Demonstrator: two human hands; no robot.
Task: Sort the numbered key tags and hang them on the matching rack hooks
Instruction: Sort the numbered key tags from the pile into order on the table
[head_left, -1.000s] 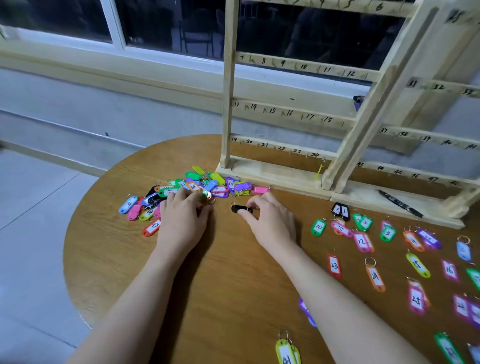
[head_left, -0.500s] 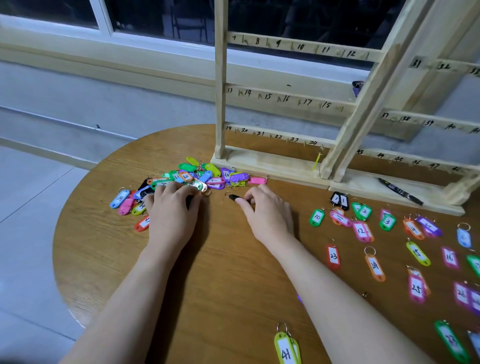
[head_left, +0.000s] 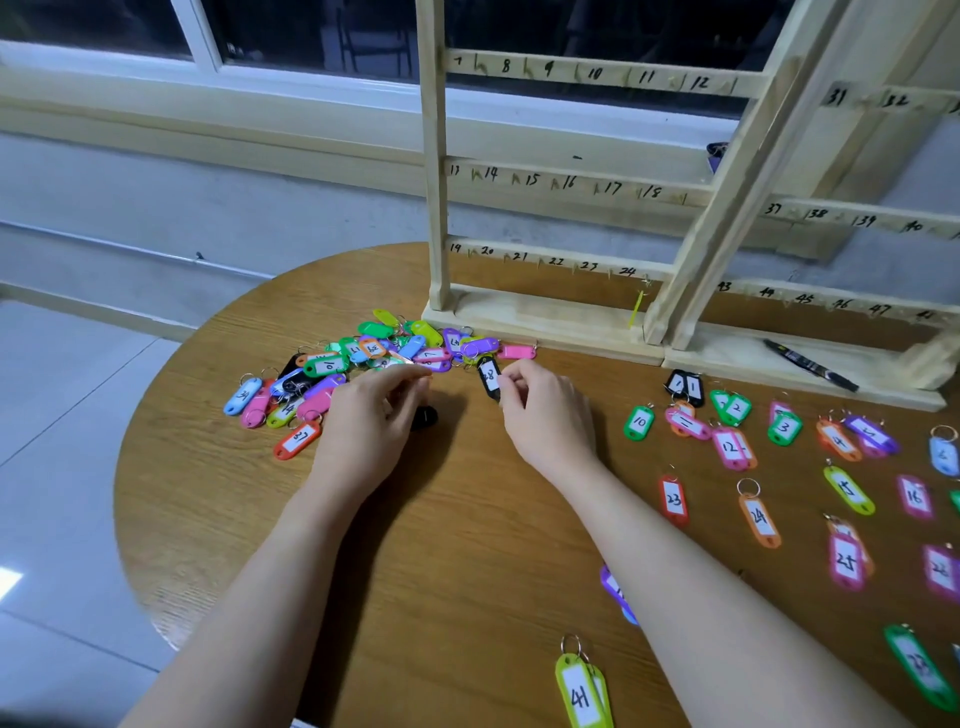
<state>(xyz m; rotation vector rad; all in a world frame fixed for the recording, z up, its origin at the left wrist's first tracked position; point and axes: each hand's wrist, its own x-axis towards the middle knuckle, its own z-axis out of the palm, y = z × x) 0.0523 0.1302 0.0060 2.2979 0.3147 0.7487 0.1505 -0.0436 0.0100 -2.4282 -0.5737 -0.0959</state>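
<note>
Black tag (head_left: 489, 376) white-labelled 38; brown woodgrain table (head_left: 426, 545); pale rack (head_left: 545, 317).

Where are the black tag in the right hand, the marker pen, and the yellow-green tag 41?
black tag (head_left: 489, 375), head view, on its white label.
marker pen (head_left: 810, 365), head view, mid-barrel.
yellow-green tag 41 (head_left: 580, 696), head view, on the written number.

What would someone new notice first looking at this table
Probably the jumbled heap of colourful plastic key tags on the round wooden table, just left of the pale wooden numbered rack. The right hand pinches a black tag beside that heap. Further right, sorted tags lie in loose rows.
</note>
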